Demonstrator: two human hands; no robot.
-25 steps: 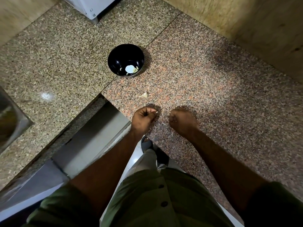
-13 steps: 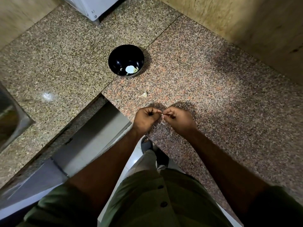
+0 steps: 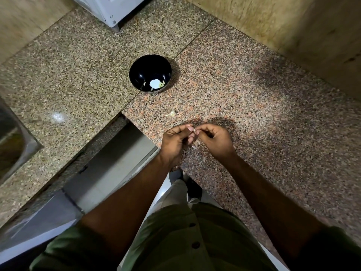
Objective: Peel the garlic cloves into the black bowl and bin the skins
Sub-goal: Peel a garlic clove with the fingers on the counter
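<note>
Hands are held together low over the pink granite counter (image 3: 273, 153), just past its near edge. Left hand (image 3: 176, 140) and right hand (image 3: 214, 138) are both curled, fingertips meeting at a small pale garlic clove (image 3: 194, 130) that is pinched from both sides; too little of it shows to give its long axis. A pale scrap of skin (image 3: 194, 147) is seen on the counter directly beneath the hands. Peeling is judged to be under way, with the clove not yet ready to drop. One loose clove (image 3: 172, 114) lies on the counter just beyond the hands at 11 o'clock, thin tail pointing toward 8 o'clock; the left hand is the nearer one for it. Further out, at about 11 o'clock from the grip, the black bowl (image 3: 136, 75) stands well apart from the hands, straddling the seam between the two granite slabs. A few pale peeled cloves are held in it, beside a round white patch that may be glare. No bin is seen. A white appliance (image 3: 109, 8) is at the far edge at 12 o'clock.
</note>
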